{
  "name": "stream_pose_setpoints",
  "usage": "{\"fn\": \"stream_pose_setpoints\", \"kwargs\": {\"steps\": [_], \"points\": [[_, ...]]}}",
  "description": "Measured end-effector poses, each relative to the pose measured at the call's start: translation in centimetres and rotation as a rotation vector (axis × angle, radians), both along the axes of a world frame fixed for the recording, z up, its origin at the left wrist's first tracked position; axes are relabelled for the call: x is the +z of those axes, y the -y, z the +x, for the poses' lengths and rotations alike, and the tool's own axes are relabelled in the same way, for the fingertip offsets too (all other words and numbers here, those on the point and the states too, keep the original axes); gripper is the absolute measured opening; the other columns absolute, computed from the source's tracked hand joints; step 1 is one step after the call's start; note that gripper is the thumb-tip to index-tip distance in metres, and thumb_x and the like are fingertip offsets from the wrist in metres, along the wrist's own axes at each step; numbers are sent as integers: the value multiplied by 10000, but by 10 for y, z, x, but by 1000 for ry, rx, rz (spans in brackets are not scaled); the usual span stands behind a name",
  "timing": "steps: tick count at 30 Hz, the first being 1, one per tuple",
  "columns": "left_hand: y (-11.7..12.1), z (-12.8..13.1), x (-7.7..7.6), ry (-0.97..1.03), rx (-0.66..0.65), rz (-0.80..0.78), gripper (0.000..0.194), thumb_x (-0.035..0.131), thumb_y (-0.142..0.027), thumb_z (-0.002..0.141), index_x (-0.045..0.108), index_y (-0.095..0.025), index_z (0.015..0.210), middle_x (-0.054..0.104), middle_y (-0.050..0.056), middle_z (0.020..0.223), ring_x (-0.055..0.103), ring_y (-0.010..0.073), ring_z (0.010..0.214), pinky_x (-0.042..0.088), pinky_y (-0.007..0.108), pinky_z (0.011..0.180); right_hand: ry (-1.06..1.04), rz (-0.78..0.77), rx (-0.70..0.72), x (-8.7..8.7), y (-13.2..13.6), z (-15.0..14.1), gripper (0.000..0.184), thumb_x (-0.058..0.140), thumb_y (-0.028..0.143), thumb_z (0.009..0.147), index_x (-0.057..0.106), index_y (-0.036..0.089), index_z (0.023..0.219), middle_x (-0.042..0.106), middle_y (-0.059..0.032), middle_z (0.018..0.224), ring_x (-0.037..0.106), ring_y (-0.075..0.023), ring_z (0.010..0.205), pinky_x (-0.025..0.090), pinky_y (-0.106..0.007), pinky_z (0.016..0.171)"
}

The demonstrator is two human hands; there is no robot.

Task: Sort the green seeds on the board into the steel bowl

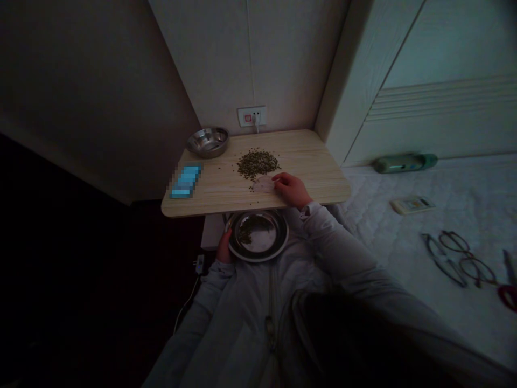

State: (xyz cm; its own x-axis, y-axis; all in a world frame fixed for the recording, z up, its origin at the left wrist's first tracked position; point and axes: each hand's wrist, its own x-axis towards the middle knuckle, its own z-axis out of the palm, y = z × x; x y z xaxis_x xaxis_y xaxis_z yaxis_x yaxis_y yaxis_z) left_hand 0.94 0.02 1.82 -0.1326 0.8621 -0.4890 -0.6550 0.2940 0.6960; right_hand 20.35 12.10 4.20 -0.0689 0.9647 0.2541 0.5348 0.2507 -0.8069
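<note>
My right hand (291, 189) rests on the small wooden table (315, 167), fingers curled on a pale, thin card-like piece (263, 185) just below a pile of small green beans (257, 161). My left hand (223, 248) grips the left rim of a steel bowl (278, 243) held below the table's front edge; some beans lie in it.
A second steel bowl (207, 141) stands at the table's back left, a blue packet (184, 181) at its left edge. A wall socket (252, 116) sits behind. On the bed to the right lie a green bottle (404, 162), a remote (412, 205) and glasses (458, 258).
</note>
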Motion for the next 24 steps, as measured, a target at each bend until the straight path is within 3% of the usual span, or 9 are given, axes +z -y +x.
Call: {"fn": "stream_pose_setpoints", "kwargs": {"steps": [10,16,24], "points": [[-6,-6,-24,0,-15,38,299,378,-218,796,662,-158,726,680,39,736,584,209,916,412,327,868,-9,-3,24,-3,-2,0,262,453,267,689,595,177,889,606,12,656,518,-108,596,375,-235,585],[-4,-7,-23,-23,20,52,323,356,-176,816,660,-153,710,685,24,720,615,167,796,416,300,859,20,-3,39,-2,-1,-1,276,474,286,686,607,184,904,607,11,660,504,-107,590,364,-237,580],[-6,-8,-31,33,8,7,303,372,-214,803,656,-133,735,681,56,723,607,187,847,415,319,863,3,-12,64,-3,-2,0,283,463,270,686,606,174,911,622,6,676,524,-112,614,388,-239,607]]}}
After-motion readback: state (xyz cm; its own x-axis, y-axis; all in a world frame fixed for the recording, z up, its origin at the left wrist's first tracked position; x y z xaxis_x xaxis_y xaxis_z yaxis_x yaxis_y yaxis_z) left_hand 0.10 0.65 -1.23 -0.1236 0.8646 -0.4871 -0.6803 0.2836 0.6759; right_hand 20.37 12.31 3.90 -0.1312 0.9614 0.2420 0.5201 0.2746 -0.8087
